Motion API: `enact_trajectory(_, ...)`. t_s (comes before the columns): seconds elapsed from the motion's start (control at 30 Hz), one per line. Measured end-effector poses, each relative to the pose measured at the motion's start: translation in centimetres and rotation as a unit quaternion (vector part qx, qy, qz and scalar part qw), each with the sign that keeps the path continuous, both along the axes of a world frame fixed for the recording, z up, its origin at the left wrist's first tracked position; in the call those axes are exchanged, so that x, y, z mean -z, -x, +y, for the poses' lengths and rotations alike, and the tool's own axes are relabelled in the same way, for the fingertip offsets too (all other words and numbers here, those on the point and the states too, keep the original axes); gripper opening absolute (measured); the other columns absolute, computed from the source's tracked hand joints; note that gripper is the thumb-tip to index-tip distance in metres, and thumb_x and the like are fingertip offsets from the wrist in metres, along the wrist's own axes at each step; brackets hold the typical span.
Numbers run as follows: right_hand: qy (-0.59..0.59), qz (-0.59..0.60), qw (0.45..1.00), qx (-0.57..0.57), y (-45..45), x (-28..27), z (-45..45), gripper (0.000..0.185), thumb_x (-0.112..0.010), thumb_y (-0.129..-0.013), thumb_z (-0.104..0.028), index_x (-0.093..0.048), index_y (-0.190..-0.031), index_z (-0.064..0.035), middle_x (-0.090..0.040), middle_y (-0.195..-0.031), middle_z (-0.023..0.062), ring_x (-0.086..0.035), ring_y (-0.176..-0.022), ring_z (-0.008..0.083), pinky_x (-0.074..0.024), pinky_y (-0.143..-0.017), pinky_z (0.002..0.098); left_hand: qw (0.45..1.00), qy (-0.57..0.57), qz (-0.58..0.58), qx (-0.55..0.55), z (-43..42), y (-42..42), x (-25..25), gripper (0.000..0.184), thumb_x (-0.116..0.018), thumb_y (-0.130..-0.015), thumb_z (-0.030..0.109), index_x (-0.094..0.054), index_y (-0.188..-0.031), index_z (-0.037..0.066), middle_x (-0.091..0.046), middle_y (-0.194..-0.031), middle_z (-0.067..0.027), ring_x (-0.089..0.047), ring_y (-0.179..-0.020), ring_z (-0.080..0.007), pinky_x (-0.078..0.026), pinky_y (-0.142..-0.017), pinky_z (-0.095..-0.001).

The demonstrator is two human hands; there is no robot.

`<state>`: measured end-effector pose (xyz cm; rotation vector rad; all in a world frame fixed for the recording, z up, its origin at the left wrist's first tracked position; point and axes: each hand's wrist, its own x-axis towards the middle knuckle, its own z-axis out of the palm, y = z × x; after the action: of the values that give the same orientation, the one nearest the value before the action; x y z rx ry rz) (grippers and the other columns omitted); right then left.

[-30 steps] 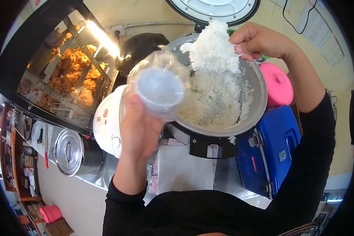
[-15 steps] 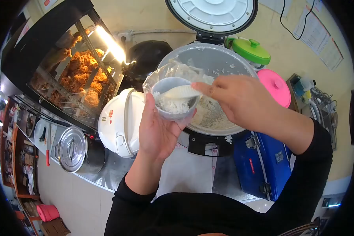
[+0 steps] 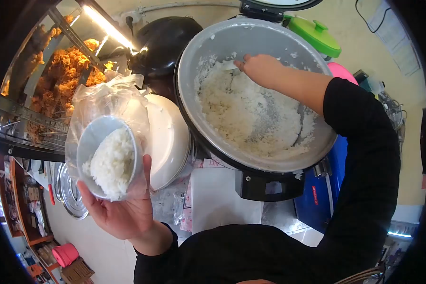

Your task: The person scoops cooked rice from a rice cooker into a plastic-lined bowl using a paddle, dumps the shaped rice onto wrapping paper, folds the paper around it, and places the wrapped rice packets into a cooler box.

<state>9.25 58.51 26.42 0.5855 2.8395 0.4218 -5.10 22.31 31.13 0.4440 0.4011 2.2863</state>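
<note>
My left hand [image 3: 120, 215] is wrapped round a small bowl [image 3: 84, 144] at the left, with white rice [image 3: 112, 163] heaped inside. A clear plastic bag [image 3: 99, 99] bunches around the bowl and spreads out behind it. Inside the large rice cooker [image 3: 255, 35], my right hand [image 3: 265, 71] is closed on a white rice paddle [image 3: 228, 65]. The paddle's blade is at the rice [image 3: 232, 113] near the far left wall of the pot; part of it is hidden by my fingers. Much of the pot's bottom is covered with rice.
A lit display case [image 3: 47, 118] of fried chicken stands at the left. Beside the big cooker sit a smaller white cooker [image 3: 168, 137] and a black rounded object [image 3: 168, 47]. A blue cooler box [image 3: 312, 189] and a green-lidded container [image 3: 317, 35] are to the right.
My left hand has carried the bowl left, away from the pot, and the rice now shows heaped. My right hand has moved the paddle from the bowl into the pot. The view has shifted.
</note>
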Motion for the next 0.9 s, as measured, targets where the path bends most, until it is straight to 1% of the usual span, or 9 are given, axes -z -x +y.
enact_trajectory(0.1,0.028,-0.017,0.999,0.002,1.2,1.9,0.5,0.048,-0.048,-0.086,-0.004,-0.050,-0.132,-0.0133,-0.059,-0.109,0.0158,-0.066,-0.085,0.0329,-0.0552,-0.071,0.0429,1.000,0.020,0.014,-0.001,-0.5,0.8,0.6,0.061,-0.031,-0.099,0.045,-0.022,-0.148,0.009,-0.023,-0.151,-0.0194,-0.021,-0.138,-0.0439,-0.020,-0.107,-0.0680)
enact_trajectory(0.2,0.041,-0.047,0.998,0.005,2.8,2.2,0.0,0.039,-0.050,-0.084,-0.006,-0.058,-0.122,-0.0107,-0.062,-0.105,0.0146,-0.066,-0.086,0.0332,-0.0552,-0.071,0.0425,1.000,0.000,-0.004,0.000,-0.6,1.3,1.5,0.061,-0.030,-0.099,0.045,-0.023,-0.147,0.008,-0.023,-0.151,-0.0202,-0.019,-0.138,-0.0447,-0.018,-0.107,-0.0677)
enact_trajectory(0.3,0.071,-0.090,0.993,-0.032,4.3,2.8,0.3,0.022,-0.054,-0.081,-0.009,-0.067,-0.099,-0.0057,-0.067,-0.094,0.0167,-0.065,-0.088,0.0351,-0.0534,-0.073,0.0450,1.000,0.001,-0.004,0.006,-0.6,1.6,1.6,0.063,-0.030,-0.099,0.046,-0.021,-0.148,0.009,-0.022,-0.151,-0.0202,-0.018,-0.138,-0.0448,-0.018,-0.107,-0.0679)
enact_trajectory(0.4,0.116,-0.122,0.984,-0.056,5.2,3.0,2.1,0.018,-0.054,-0.076,-0.006,-0.069,-0.086,-0.0052,-0.068,-0.090,0.0165,-0.065,-0.082,0.0356,-0.0513,-0.068,0.0443,1.000,0.027,0.007,0.004,-1.1,1.8,1.3,0.064,-0.031,-0.098,0.047,-0.018,-0.149,0.009,-0.021,-0.151,-0.0203,-0.018,-0.139,-0.0449,-0.019,-0.107,-0.0682)
enact_trajectory(0.5,0.239,-0.125,0.961,-0.060,4.8,3.0,3.8,0.020,-0.052,-0.072,-0.002,-0.069,-0.083,-0.0045,-0.067,-0.079,0.0134,-0.062,-0.070,0.0299,-0.0470,-0.060,0.0413,0.999,0.035,0.019,0.001,-1.7,2.3,1.3,0.066,-0.031,-0.098,0.047,-0.016,-0.149,0.009,-0.020,-0.152,-0.0204,-0.017,-0.138,-0.0460,-0.021,-0.106,-0.0681)
enact_trajectory(0.6,0.399,-0.117,0.909,0.016,3.4,2.8,4.1,0.011,-0.051,-0.070,0.001,-0.061,-0.070,-0.0022,-0.061,-0.069,0.0083,-0.055,-0.061,0.0198,-0.0418,-0.055,0.0368,0.999,0.040,0.014,-0.008,-2.0,2.2,1.5,0.066,-0.031,-0.098,0.048,-0.016,-0.149,0.009,-0.019,-0.152,-0.0205,-0.018,-0.138,-0.0468,-0.023,-0.105,-0.0680)
enact_trajectory(0.7,0.457,-0.129,0.877,0.068,2.5,3.0,4.3,0.008,-0.055,-0.080,-0.005,-0.062,-0.079,-0.0009,-0.058,-0.066,0.0036,-0.054,-0.065,0.0135,-0.0427,-0.059,0.0329,0.999,0.049,0.009,-0.001,-1.8,1.9,1.3,0.066,-0.030,-0.097,0.048,-0.016,-0.149,0.010,-0.020,-0.152,-0.0204,-0.019,-0.138,-0.0452,-0.025,-0.104,-0.0682)
enact_trajectory(0.77,0.483,-0.118,0.864,0.081,2.2,2.5,3.9,0.008,-0.056,-0.081,-0.005,-0.058,-0.075,-0.0019,-0.057,-0.065,0.0029,-0.052,-0.061,0.0120,-0.0406,-0.055,0.0313,0.998,0.060,0.032,0.012,-1.6,1.7,1.2,0.066,-0.030,-0.097,0.049,-0.016,-0.149,0.010,-0.021,-0.151,-0.0202,-0.021,-0.138,-0.0432,-0.025,-0.104,-0.0684)
enact_trajectory(0.9,0.537,-0.078,0.837,0.071,2.3,1.8,3.6,0.018,-0.056,-0.083,-0.007,-0.048,-0.067,-0.0041,-0.057,-0.067,0.0019,-0.047,-0.055,0.0104,-0.0375,-0.049,0.0297,0.999,-0.005,0.031,0.044,-0.9,1.2,0.7,0.064,-0.040,-0.098,0.038,-0.017,-0.147,0.004,-0.019,-0.150,-0.0250,-0.015,-0.137,-0.0490,-0.029,-0.107,-0.0623)
